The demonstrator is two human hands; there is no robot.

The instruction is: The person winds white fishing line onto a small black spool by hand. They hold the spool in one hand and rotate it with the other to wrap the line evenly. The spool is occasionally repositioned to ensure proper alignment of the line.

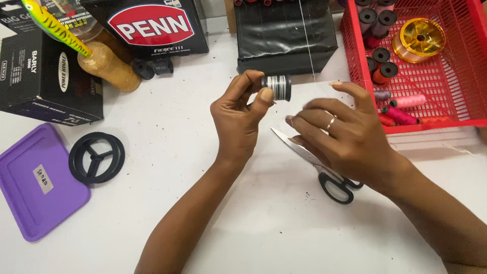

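Spool (pixel 277 87) in left hand (pixel 238 119); scissors (pixel 324 172) under right hand (pixel 345 134).

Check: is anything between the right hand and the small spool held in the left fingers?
Nothing visible does. The left hand pinches the small spool above the white table; the right hand hovers beside it, open gap between. The scissors lie lower, under the right hand.

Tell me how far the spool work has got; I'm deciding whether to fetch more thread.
Done, by the look of it: the small spool already carries pale windings. In hand: the left hand pinches that spool, while the right hand hovers beside it, above the scissors lying on the table. Left: no free end shows, so any cutting cannot be judged. The red basket holds more spools.
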